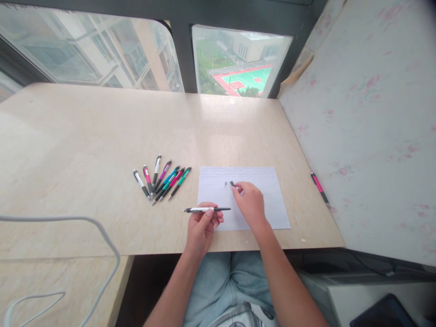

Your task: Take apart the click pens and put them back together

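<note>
My left hand (203, 227) is closed around a white-and-black pen (200, 210), held level above the lower left of the paper with its thin tip pointing right. My right hand (250, 203) pinches a small dark piece (232, 184) between thumb and fingertips over the paper; its exact kind is too small to make out. Just left of that piece, a tiny metallic part (225, 183) lies on the sheet of paper (272, 213). Rows of handwriting cover the top of the sheet. To the left lies a loose cluster of several coloured pens (166, 184).
A pink-and-black pen (320, 188) lies by the flowered wall (374, 136) at the right of the wooden desk (102, 131). A grey cable (102, 231) loops over the left front. Windows line the back. A dark flat object (383, 313) sits low at right.
</note>
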Action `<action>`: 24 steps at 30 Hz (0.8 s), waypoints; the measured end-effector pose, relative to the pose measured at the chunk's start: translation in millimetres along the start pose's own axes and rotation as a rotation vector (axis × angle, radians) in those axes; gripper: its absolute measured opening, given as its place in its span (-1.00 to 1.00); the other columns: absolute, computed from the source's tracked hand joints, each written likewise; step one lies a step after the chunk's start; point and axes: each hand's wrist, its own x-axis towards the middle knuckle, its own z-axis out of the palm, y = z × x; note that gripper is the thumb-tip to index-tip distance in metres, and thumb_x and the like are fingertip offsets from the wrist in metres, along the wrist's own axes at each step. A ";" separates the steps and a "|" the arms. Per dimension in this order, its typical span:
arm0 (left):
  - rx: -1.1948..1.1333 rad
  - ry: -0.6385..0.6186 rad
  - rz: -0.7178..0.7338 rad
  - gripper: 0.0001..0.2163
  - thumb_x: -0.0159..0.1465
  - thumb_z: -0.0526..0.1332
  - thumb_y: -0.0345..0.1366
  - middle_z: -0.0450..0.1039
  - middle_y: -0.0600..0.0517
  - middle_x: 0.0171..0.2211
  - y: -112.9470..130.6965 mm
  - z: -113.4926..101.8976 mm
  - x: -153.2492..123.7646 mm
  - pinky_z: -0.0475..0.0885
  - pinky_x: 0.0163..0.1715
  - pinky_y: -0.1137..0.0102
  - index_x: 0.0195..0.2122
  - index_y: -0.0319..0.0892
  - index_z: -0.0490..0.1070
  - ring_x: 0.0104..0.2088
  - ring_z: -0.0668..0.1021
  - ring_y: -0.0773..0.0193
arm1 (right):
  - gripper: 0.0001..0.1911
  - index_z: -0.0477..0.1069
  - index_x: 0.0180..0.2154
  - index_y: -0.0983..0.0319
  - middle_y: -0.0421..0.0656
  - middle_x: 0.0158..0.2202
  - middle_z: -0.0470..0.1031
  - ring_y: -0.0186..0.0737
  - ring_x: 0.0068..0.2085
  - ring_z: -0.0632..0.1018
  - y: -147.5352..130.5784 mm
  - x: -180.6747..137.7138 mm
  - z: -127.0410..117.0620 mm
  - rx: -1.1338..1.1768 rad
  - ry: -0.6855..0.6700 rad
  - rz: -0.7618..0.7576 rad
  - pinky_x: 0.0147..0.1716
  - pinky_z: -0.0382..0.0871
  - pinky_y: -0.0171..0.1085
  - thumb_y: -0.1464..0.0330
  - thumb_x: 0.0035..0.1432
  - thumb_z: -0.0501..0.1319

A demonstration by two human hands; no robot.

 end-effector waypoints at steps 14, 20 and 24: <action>0.110 -0.068 0.000 -0.81 0.23 0.31 -0.22 0.54 -0.03 -0.45 -5.1 -2.1 -0.9 0.29 -0.49 0.46 -0.23 -0.23 0.49 -0.47 0.51 0.32 | -0.55 0.54 -0.23 0.22 -0.12 -0.40 0.57 -0.25 -0.44 0.49 -1.5 -32.0 -31.0 0.680 -0.297 0.122 -0.47 0.33 -0.30 0.04 0.32 0.04; 0.288 -0.129 0.037 -0.83 0.23 0.33 -0.23 0.49 0.03 -0.50 -8.9 -5.9 -2.6 0.30 -0.46 0.45 -0.24 -0.23 0.52 -0.49 0.46 0.35 | -0.74 0.56 -0.29 0.23 -0.14 -0.44 0.55 -0.22 -0.40 0.52 -5.8 -55.2 -37.4 0.688 -0.374 0.103 -0.40 0.38 -0.28 0.17 0.17 0.27; 0.274 -0.122 0.055 -0.77 0.22 0.33 -0.19 0.49 0.02 -0.50 -8.9 -7.1 -4.3 0.31 -0.45 0.43 -0.19 -0.23 0.52 -0.49 0.46 0.33 | -0.77 0.55 -0.26 0.24 -0.17 -0.45 0.53 -0.24 -0.40 0.51 -0.6 -61.3 -41.9 0.737 -0.384 0.156 -0.37 0.39 -0.28 0.23 0.22 0.22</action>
